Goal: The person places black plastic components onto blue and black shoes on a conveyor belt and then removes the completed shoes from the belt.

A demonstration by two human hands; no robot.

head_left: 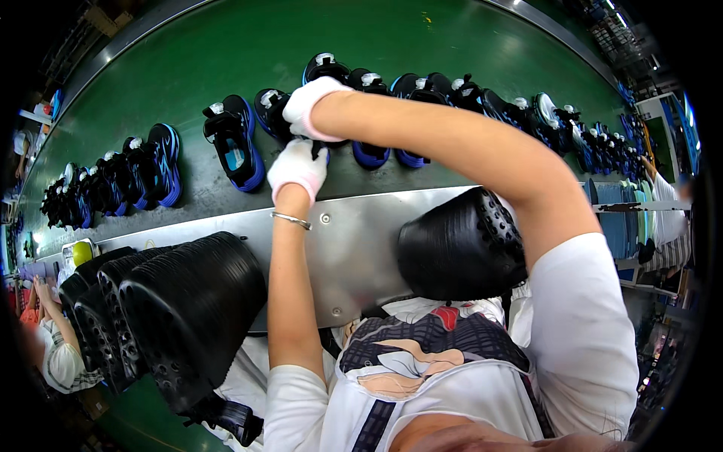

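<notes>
Both my hands wear white gloves and meet over one black-and-blue sports shoe (271, 113) on the green conveyor belt. My left hand (299, 170) closes around its near end, with a bit of black and blue showing by the fingers. Reaching across from the right, my right hand (310, 107) is closed on the upper part of the same shoe, its fingertips partly hidden. White stuffing shows at the shoe's opening. Just left of it, another shoe (235, 143) of the same kind stands apart. My right forearm covers parts of several shoes behind it.
Rows of similar shoes line the belt (226, 56) to the left (154, 169) and right (501, 109). A metal ledge (339, 256) runs along its near side. Stacks of nested black shoe-shaped pieces with holes stand at left (199, 282) and right (452, 245). Other people work at both sides.
</notes>
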